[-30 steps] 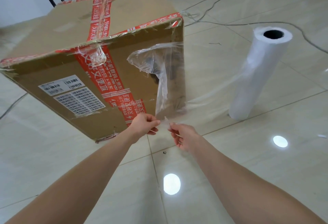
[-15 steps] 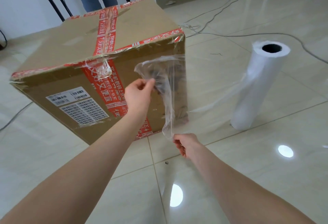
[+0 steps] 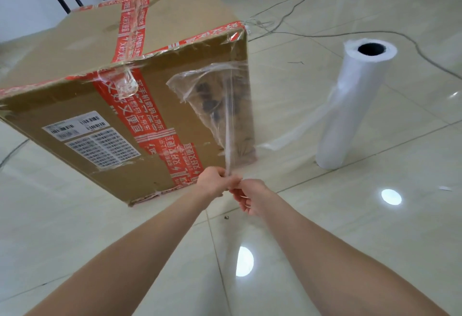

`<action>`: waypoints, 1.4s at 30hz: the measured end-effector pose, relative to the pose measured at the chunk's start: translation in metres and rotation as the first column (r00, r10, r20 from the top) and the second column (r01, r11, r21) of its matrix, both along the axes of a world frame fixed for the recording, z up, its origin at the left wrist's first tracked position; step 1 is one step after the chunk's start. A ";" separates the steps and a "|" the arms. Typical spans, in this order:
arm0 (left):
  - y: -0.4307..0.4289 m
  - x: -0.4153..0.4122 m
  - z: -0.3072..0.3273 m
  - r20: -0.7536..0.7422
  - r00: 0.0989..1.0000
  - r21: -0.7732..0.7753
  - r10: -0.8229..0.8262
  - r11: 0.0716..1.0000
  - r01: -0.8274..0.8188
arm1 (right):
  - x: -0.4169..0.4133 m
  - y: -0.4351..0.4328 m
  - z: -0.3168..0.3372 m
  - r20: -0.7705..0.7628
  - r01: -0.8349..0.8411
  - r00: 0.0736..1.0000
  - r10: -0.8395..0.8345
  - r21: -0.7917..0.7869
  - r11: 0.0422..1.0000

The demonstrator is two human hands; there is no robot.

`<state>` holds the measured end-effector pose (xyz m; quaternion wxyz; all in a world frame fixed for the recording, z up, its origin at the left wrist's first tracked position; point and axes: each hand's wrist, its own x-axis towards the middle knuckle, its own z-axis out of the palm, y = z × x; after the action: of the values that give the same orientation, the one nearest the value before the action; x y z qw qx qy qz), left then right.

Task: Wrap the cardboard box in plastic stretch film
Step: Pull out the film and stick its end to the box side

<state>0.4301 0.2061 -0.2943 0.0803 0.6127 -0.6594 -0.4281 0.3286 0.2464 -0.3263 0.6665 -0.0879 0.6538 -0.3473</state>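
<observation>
Cardboard box (image 3: 175,28) on floor, stretch film (image 3: 228,138) clinging loosely at its near right corner, roll (image 3: 350,105) upright to its right; left hand (image 3: 214,181) and right hand (image 3: 253,196) both pinch the film's roped tail just below that corner: light, stretchy, clingy, probably best gripped bunched.

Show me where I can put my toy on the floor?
Bare floor lies left of the left arm, below the box. More lies right of the right arm, before the roll. Between box and roll it's crowded: film stretches across.
</observation>
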 end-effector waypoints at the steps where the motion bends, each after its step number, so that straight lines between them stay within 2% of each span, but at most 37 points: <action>1: -0.003 0.001 -0.002 -0.004 1.000 -0.038 0.007 0.999 -0.007 | 0.000 0.001 0.000 0.018 -0.009 1.000 0.009 -0.007 1.000; 4: -0.013 0.013 -0.005 -0.010 1.000 -0.098 0.023 0.995 -0.024 | 0.000 0.003 -0.003 0.055 -0.046 0.997 0.047 -0.025 0.999; 15: -0.022 0.055 0.004 -0.080 0.996 -0.066 -0.034 0.997 0.029 | 0.025 0.002 -0.008 0.185 -0.139 0.971 0.154 -0.095 0.986; 16: -0.023 0.057 0.004 -0.077 0.997 -0.077 -0.020 0.997 0.014 | 0.023 0.002 -0.010 0.200 -0.099 0.973 0.116 -0.091 0.991; 18: -0.025 0.057 0.002 -0.070 0.998 -0.084 0.007 0.996 -0.013 | 0.018 0.000 -0.018 0.288 0.083 0.956 -0.055 -0.084 0.993; 20: -0.025 0.056 -0.003 -0.073 0.997 -0.064 0.025 0.997 -0.029 | 0.011 -0.005 -0.023 0.403 0.281 0.887 -0.226 -0.082 0.956; 22: -0.023 0.052 -0.009 -0.074 0.996 -0.042 0.039 0.998 -0.042 | 0.006 -0.009 -0.023 0.467 0.337 0.847 -0.256 -0.097 0.937; 24: -0.022 0.047 -0.014 -0.058 0.997 -0.034 0.047 0.998 -0.049 | 0.006 -0.013 -0.021 0.457 0.284 0.866 -0.203 -0.116 0.952; 27: -0.022 0.042 -0.017 -0.028 0.998 -0.021 0.055 0.998 -0.056 | 0.009 -0.019 -0.024 0.330 0.220 0.927 -0.180 -0.089 0.971; 29: -0.022 0.039 -0.009 0.009 0.998 -0.093 0.059 0.994 -0.058 | 0.009 -0.020 -0.026 0.259 0.213 0.947 -0.191 -0.061 0.975; 31: -0.022 0.035 0.010 -0.084 0.983 -0.244 0.161 0.954 -0.177 | 0.007 -0.020 -0.028 0.235 0.237 0.947 -0.219 -0.048 0.970; 33: -0.023 0.024 0.042 -0.307 0.912 -0.361 0.272 0.853 -0.376 | 0.005 -0.020 -0.028 0.220 0.253 0.946 -0.239 -0.041 0.966; 36: -0.027 0.005 0.087 -0.514 0.800 -0.418 0.309 0.724 -0.548 | 0.007 -0.020 -0.023 0.203 0.279 0.942 -0.268 -0.026 0.960; 38: -0.032 -0.002 0.103 -0.559 0.766 -0.419 0.319 0.688 -0.592 | 0.010 -0.018 -0.020 0.198 0.280 0.942 -0.271 -0.020 0.960; 42: -0.040 -0.001 0.120 -0.612 0.723 -0.376 0.320 0.686 -0.623 | 0.009 -0.013 -0.014 0.194 0.302 0.936 -0.292 -0.021 0.953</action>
<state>0.4290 0.1659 -0.1741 0.5352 0.5820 -0.5211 -0.3215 0.3371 0.2333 -0.3406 0.6630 0.0285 0.5843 -0.4671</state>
